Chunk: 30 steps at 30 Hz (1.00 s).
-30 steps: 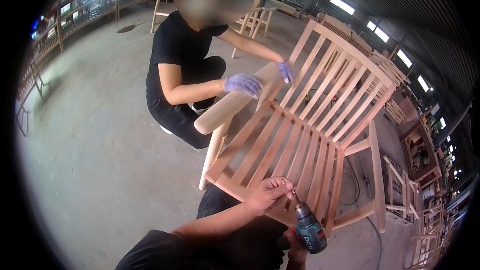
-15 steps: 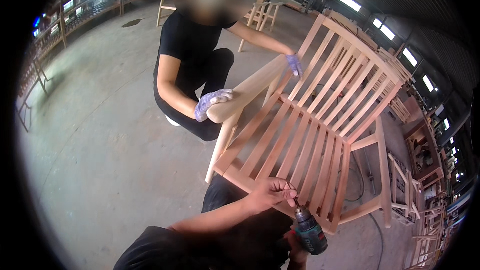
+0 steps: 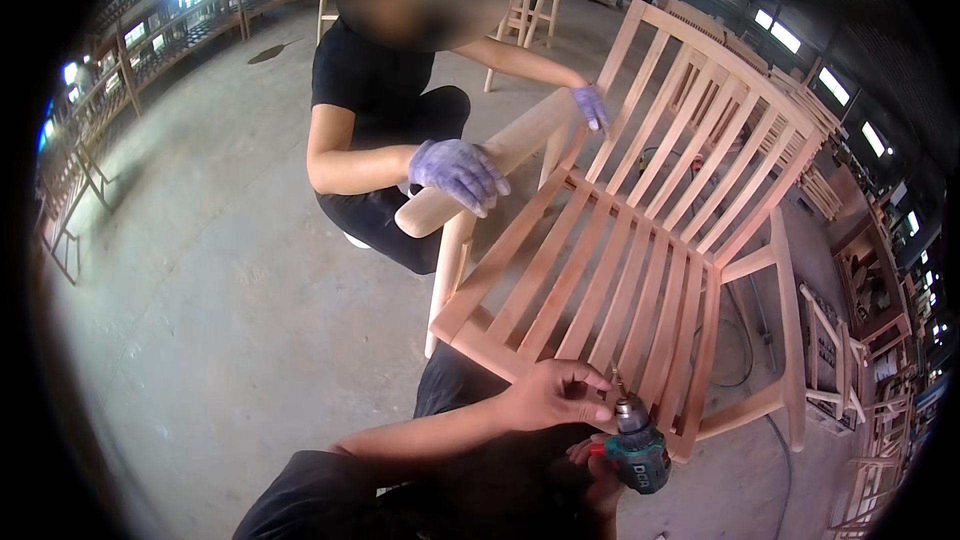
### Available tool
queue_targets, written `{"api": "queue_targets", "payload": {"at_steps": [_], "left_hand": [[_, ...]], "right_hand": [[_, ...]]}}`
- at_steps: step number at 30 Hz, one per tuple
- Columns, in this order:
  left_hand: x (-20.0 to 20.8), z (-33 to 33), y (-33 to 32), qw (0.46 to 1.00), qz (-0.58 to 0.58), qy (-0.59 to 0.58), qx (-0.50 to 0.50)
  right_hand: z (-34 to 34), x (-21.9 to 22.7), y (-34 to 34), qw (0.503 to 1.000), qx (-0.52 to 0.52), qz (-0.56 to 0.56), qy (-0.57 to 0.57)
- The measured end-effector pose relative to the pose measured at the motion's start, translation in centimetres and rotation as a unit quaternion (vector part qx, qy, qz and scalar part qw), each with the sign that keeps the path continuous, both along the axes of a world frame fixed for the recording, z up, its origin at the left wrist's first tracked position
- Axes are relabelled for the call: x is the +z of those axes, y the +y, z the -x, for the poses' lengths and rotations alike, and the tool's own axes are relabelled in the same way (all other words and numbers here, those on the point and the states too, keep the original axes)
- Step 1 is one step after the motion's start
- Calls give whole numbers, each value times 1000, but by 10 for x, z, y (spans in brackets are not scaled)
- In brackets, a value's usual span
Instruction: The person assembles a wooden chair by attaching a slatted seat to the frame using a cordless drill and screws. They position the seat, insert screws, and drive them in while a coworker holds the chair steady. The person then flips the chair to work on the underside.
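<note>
My right hand [image 3: 596,462] grips a green and black cordless drill [image 3: 640,458] by its handle, with the chuck and a thin bit pointing up and away. My left hand [image 3: 556,396] is just left of the bit [image 3: 619,380], thumb and forefinger apart with a gap between them. Both hands are at the near edge of a wooden slatted chair [image 3: 560,290], which has a slatted back [image 3: 690,140]. Across from me a crouching person in purple-stained gloves has one hand [image 3: 460,174] over the armrest [image 3: 428,213] and the other [image 3: 591,108] by the chair back.
A hose or cord [image 3: 785,485] runs over the concrete floor [image 3: 220,340] at right. Wooden frames [image 3: 830,350] and a brown cabinet [image 3: 870,285] stand along the right side. Racks [image 3: 130,70] line the far left, and more wooden chair frames [image 3: 525,25] stand behind the person.
My left fingers have parted from their pinch near the bit. The drill has shifted slightly right and up in view. The other person's near glove has moved onto the armrest's top.
</note>
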<state>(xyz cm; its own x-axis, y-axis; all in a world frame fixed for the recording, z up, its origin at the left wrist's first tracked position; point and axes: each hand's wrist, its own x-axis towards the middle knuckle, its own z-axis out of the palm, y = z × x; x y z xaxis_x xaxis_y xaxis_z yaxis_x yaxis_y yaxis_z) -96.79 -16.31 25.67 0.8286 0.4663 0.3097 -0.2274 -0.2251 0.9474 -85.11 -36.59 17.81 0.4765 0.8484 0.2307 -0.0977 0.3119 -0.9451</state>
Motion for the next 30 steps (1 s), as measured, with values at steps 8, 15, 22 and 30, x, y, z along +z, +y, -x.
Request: {"api": "queue_targets", "payload": {"at_steps": [8, 15, 22, 30], "left_hand": [[-129, 0, 41, 772, -600, 183, 100], [-131, -16, 33, 724, -647, 196, 136], [-127, -20, 35, 730, -636, 231, 96], [-123, -20, 36, 742, -617, 252, 68]], "right_hand": [[-11, -24, -18, 987, -80, 29, 135], [-27, -61, -27, 972, -118, 39, 200], [-29, -74, -23, 965, -122, 26, 230], [-39, -112, -7, 964, -188, 12, 187]]}}
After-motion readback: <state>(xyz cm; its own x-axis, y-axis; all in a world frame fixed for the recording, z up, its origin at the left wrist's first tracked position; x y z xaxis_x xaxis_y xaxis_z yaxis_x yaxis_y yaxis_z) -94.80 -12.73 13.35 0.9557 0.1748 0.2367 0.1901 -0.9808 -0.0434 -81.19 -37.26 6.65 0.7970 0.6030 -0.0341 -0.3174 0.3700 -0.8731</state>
